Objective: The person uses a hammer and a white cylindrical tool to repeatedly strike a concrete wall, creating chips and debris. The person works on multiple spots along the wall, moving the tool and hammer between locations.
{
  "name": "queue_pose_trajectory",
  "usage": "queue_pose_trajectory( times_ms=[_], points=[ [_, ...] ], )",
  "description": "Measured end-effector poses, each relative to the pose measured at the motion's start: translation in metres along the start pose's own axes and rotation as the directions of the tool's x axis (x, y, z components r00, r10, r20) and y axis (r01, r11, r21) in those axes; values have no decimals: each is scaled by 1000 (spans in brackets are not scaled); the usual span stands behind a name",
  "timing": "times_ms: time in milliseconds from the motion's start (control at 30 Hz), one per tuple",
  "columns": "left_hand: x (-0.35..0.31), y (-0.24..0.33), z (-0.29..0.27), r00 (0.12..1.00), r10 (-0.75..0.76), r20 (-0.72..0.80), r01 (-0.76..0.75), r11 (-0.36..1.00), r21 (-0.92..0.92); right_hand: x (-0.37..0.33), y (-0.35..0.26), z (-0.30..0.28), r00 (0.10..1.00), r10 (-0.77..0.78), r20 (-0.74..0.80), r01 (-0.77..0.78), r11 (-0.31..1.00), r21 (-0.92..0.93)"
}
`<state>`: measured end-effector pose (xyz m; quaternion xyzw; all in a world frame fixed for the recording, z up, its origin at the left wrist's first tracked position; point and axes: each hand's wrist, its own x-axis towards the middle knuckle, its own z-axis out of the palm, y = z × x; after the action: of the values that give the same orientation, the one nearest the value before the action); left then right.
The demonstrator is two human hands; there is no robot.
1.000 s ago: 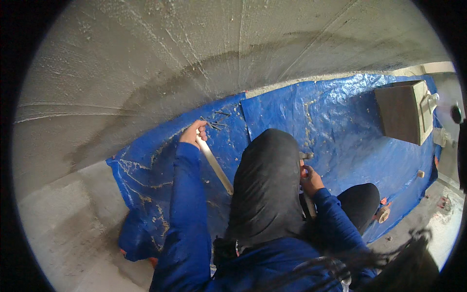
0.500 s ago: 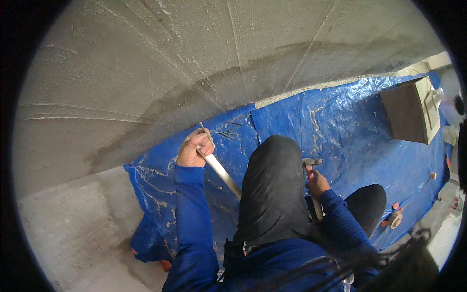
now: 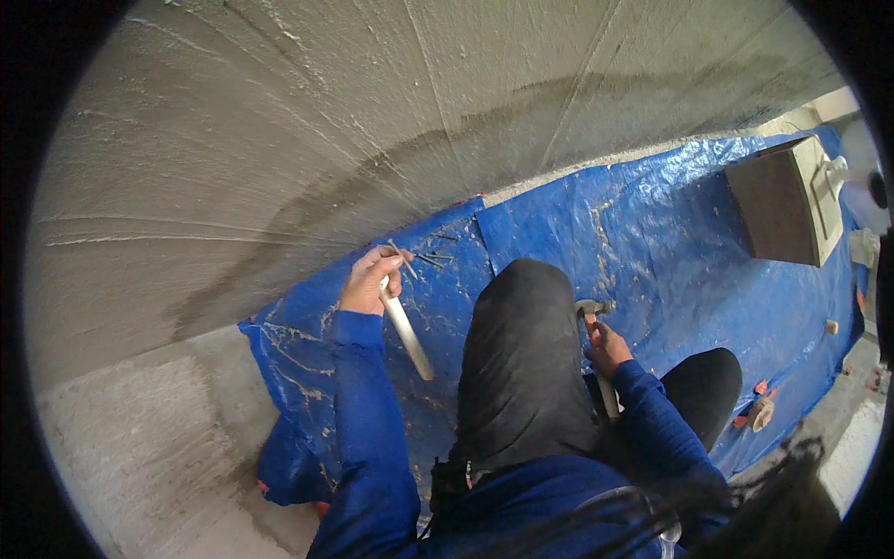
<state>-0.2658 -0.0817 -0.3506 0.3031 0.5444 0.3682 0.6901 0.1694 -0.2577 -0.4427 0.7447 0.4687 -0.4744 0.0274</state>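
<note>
My left hand [image 3: 365,282] is closed near the wall side of the tarp. It grips one end of a white plastic pipe or strip [image 3: 410,337], which slants down toward my left knee. Between its thumb and fingers sticks out a thin nail-like piece [image 3: 404,260]. Several dark nails or screws [image 3: 433,258] lie on the tarp just right of that hand. Beside my knee, my right hand [image 3: 610,352] is wrapped round the reddish handle of a hammer [image 3: 595,308], metal head pointing away from me. A pale length [image 3: 608,398] shows below this hand; its kind is unclear.
A wrinkled blue tarp [image 3: 652,233] with crumbs on it runs along the rough grey wall [image 3: 307,121]. A tan box [image 3: 785,203] stands at far right. Near my right knee lie a tape-like roll [image 3: 762,414] and red scraps. A small block [image 3: 832,327] lies farther right.
The pipe's lower end has swung left, away from my knee, and now shows over the tarp. The nail-like piece has shifted slightly in my left fingers. My right hand stays nearly still.
</note>
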Motion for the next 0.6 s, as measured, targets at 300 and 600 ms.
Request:
queue_pose_trajectory(
  times_ms=[300,600],
  points=[
    [77,-120,-29,865,47,-500,246,828,504,3,1,4,1000,15,17,-16,999,41],
    [127,-156,18,892,319,-320,215,324,921,-5,-6,5,995,78,61,-84,990,110]
  ],
)
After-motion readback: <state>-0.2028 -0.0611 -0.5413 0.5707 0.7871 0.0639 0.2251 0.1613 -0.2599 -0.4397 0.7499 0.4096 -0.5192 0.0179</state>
